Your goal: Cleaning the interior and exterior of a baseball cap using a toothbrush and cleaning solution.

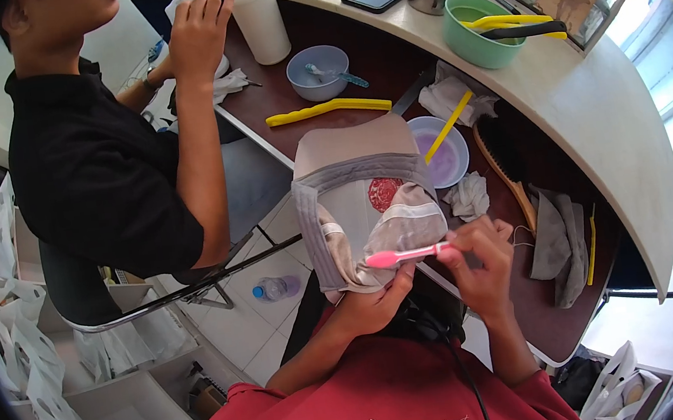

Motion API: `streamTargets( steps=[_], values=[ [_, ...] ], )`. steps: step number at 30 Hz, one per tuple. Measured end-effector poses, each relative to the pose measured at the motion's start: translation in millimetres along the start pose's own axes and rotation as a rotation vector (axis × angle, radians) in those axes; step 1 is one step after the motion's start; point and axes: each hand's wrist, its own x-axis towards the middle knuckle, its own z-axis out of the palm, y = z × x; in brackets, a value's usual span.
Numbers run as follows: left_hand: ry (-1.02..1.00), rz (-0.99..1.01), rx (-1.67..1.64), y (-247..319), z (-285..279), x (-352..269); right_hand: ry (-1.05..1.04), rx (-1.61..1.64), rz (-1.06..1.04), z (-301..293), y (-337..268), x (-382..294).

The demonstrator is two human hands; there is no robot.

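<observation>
A beige cap (354, 146) is held with its inside facing up and its brim pointing away from me. A grey sweatband rings the opening, and a red round print shows on the lining. My left hand (365, 311) grips the cap's near edge, thumb on top, fingers hidden underneath. Between the fingers of my right hand (483, 260) is a pink and white toothbrush (405, 256), lying across the near part of the cap. I cannot make out its bristles. Just beyond the cap's right side sits a bowl of purplish liquid (453, 156) with a yellow handle (450, 125) leaning in it.
Along the desk (265, 103) lie a yellow brush (328, 109), a bowl with a toothbrush (316, 83), a white bottle (261, 22), a wooden brush (507, 175) and grey cloth (555, 247). A green tub (479, 38) stands on the counter. To my left sits another person (101, 168).
</observation>
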Motion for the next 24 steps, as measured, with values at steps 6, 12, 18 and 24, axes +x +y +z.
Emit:
streamTargets(
  steps=[6,12,18,24],
  values=[
    [0.193,0.055,-0.148,12,9,-1,0.085,-0.164,0.024,-12,10,3],
    [0.146,0.05,-0.218,10,1,-2,0.144,-0.193,0.09,-24,29,8],
    [0.134,-0.125,-0.856,-11,4,-6,-0.068,-0.208,-0.009,-34,21,12],
    [0.179,-0.158,-1.41,-3,19,-9,-0.016,-0.604,0.093,-48,25,56]
  ],
)
